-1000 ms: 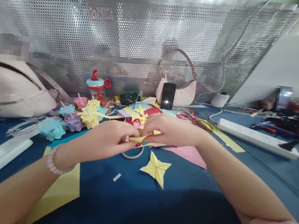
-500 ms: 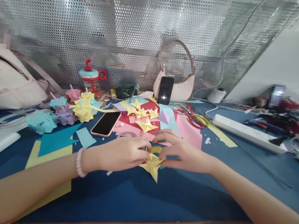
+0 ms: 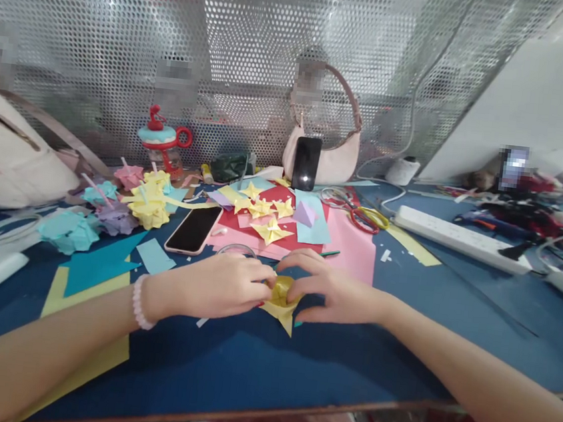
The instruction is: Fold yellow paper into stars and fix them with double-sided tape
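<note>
My left hand (image 3: 230, 287), with a pink beaded bracelet at the wrist, is closed on the left edge of a yellow folded paper piece (image 3: 281, 313). My right hand (image 3: 326, 286) curls round the piece's right side, the index fingertip at its inner face and the thumb near its outer edge. One pointed corner of the paper faces me. A darker yellow, rounded shape shows between the hands; what it is I cannot make out. Behind them several yellow folded paper stars (image 3: 270, 230) lie on red and pink sheets (image 3: 353, 245).
Left stand folded paper flowers (image 3: 148, 205), a phone (image 3: 193, 228) and blue paper (image 3: 99, 266). At the back are a red-handled cup (image 3: 161, 136), a handbag (image 3: 340, 157) with an upright phone (image 3: 306, 163), scissors (image 3: 365, 220) and a power strip (image 3: 462, 239).
The paper piece has tipped, showing more of the darker yellow shape between my hands. My right thumb and index finger are further apart. The whole view has shifted slightly.
</note>
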`<state>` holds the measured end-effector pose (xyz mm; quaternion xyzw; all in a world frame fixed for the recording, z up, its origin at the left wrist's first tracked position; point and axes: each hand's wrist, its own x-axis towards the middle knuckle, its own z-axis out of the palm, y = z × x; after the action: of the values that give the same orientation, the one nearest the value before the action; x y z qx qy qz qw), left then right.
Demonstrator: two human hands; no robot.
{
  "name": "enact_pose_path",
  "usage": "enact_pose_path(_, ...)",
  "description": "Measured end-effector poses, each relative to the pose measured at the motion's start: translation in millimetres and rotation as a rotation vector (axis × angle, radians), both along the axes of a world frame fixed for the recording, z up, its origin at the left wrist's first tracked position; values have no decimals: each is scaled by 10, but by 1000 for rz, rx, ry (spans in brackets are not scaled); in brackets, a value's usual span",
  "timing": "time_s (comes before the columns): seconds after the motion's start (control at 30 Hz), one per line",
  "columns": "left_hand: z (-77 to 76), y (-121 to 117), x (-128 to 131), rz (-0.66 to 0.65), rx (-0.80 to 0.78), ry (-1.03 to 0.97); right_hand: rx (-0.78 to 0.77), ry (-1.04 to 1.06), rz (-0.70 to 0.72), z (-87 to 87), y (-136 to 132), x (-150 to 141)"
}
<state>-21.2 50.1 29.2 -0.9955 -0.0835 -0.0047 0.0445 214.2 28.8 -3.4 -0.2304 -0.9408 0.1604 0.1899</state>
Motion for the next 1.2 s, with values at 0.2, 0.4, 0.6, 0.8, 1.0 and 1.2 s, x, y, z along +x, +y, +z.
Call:
enact_pose_path(0.2, 58, 43, -22, -1, 36, -12, -60, 54, -57, 17, -4, 38)
enact_pose_path(0.4, 60, 387, -204, 270, 97, -145, -49, 47, -156, -27, 4, 91)
enact_pose_path(0.6, -92, 722, -407, 557, 21, -241, -20, -176, -38, -22, 21, 75)
enact_pose_path(0.8, -127, 777, -443, 591, 29, -193, 118, -146, -1, -22, 18, 10)
enact_pose_path(1.0, -146, 738, -421, 566, 31, -179, 94, -56, -15, 1, 51, -9)
enact_pose_path(1.2, -168, 721, -404, 562, 1, -195, 138, -110, -269, 37, 536, -149)
